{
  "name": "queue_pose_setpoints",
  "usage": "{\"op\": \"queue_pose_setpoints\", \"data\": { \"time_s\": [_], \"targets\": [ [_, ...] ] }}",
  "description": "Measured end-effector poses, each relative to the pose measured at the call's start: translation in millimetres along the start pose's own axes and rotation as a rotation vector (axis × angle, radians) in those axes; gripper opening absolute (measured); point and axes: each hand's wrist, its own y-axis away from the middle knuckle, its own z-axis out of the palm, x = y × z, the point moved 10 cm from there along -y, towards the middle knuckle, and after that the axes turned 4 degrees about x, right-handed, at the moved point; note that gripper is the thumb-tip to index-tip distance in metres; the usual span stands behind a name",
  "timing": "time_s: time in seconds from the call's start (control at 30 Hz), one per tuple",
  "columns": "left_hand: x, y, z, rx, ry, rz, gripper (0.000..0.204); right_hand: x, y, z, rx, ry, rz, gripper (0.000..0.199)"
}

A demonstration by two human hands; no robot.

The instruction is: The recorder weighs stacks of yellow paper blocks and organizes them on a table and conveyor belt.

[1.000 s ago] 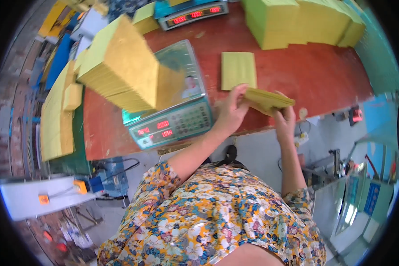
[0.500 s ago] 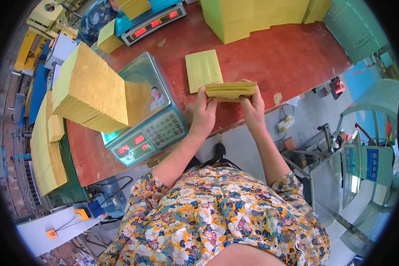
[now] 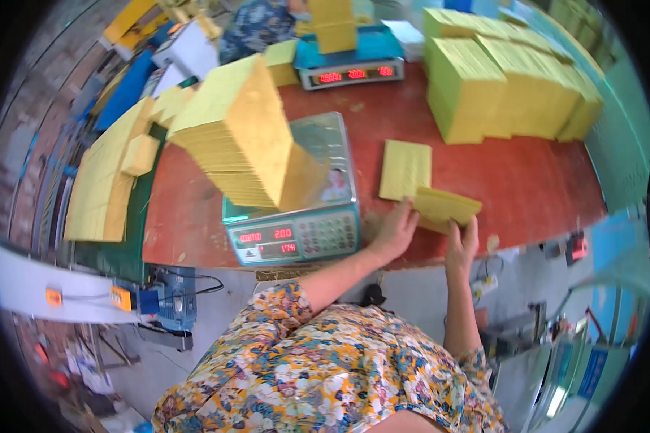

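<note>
Between both hands is a thin stack of yellow paper sheets (image 3: 446, 205), tilted over the red table near its front edge. My left hand (image 3: 396, 229) grips its left end and my right hand (image 3: 462, 245) its lower right side, fingers closed on it. Just beyond, a flat yellow paper pile (image 3: 406, 170) lies on the table. To the left stands a teal digital scale (image 3: 325, 234) with lit red digits. A tall yellow paper stack (image 3: 249, 133) rests on its pan.
Large yellow paper blocks (image 3: 509, 90) line the table's far right. A second scale (image 3: 352, 72) carries more paper at the back, near a person's patterned sleeve (image 3: 258, 27). Long yellow stacks (image 3: 105, 184) stand at the left. The red tabletop (image 3: 531, 180) ends close in front of me.
My view has shifted, so the table's contents appear further right or lower. The held stack has turned from edge-on to slanting down rightward, its broad face now showing. Both hands still hold it.
</note>
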Motion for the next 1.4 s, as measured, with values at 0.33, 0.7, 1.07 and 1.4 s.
{"op": "queue_pose_setpoints", "data": {
  "time_s": [0.33, 0.7, 1.07, 1.4],
  "targets": [
    [45.5, -7.7, -77.1, -0.102, 0.257, -0.057, 0.013, -63.8, 5.5, 15.1, -0.235, -0.023, 0.133, 0.007],
    [99.6, -80.5, -337.5, 0.059, 0.506, -0.09, 0.015, -264.3, -28.2, 212.4, -0.583, -0.204, -0.043, 0.022],
    [-11.2, -162.6, -461.5, -0.037, 0.377, -0.338, 0.019, -263.7, -47.2, 394.6, -0.729, -0.15, 0.116, 0.031],
    [-36.7, -174.1, -436.3, -0.138, 0.369, -0.393, 0.02, -238.3, -55.9, 384.2, -0.686, -0.055, 0.156, 0.033]
  ]
}}
